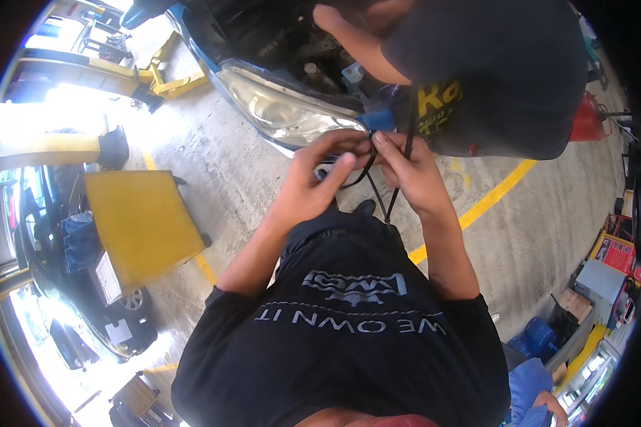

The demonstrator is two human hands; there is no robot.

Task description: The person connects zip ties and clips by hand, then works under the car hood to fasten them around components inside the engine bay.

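The right hand (412,169) pinches the cable (368,169) looping below its fingertips — presumably to steady it — while the left hand (313,181), thumb apart, curls alongside, hold unclear, headlight (281,107) just beyond.

I'm standing in a car repair workshop: a blue car with a clear curved headlight (281,108) has its dark engine bay (285,46) exposed, and a co-worker in a dark printed shirt (506,78) leans over it. Yellow steel lift arms (181,86) stand nearby, the grey concrete floor (242,192) carries painted yellow lines (497,193), and another dark car (46,249) waits leftward.
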